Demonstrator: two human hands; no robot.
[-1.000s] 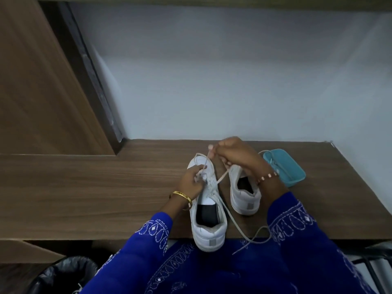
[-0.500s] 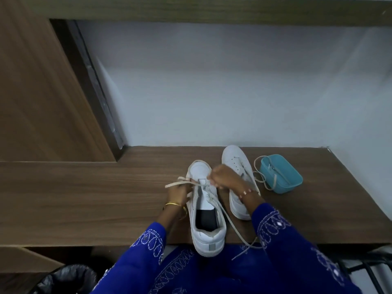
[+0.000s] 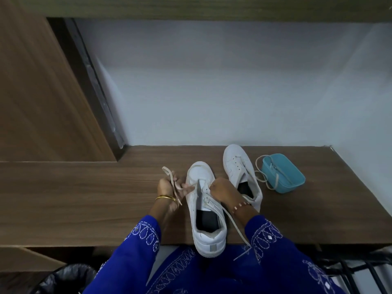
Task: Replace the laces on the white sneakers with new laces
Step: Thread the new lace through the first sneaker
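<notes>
The near sneaker (image 3: 204, 209) stands on the wooden desk (image 3: 84, 198) with its long axis running from heel at six o'clock, overhanging the front edge, to toe at twelve. The left hand (image 3: 167, 187) sits just beside the shoe at nine o'clock of the eyelets, fingers curled round a loop of the lace (image 3: 172, 183), whose free end pokes up toward eleven o'clock. The right hand (image 3: 222, 189) rests on the eyelet row at three o'clock, fingers curled down onto the upper; whether they pinch the lace there I cannot tell. A second strand trails from under that hand toward five o'clock, off the desk edge. The lace thus leaves the shoe sideways, across its axis, and the left hand is the nearer one to draw it; pulling toward nine o'clock looks like the coming move. The second sneaker (image 3: 241, 172) lies just beside, at one o'clock, unlaced, with a teal container (image 3: 284, 177) holding another lace at two o'clock. A pale wall backs the desk.
</notes>
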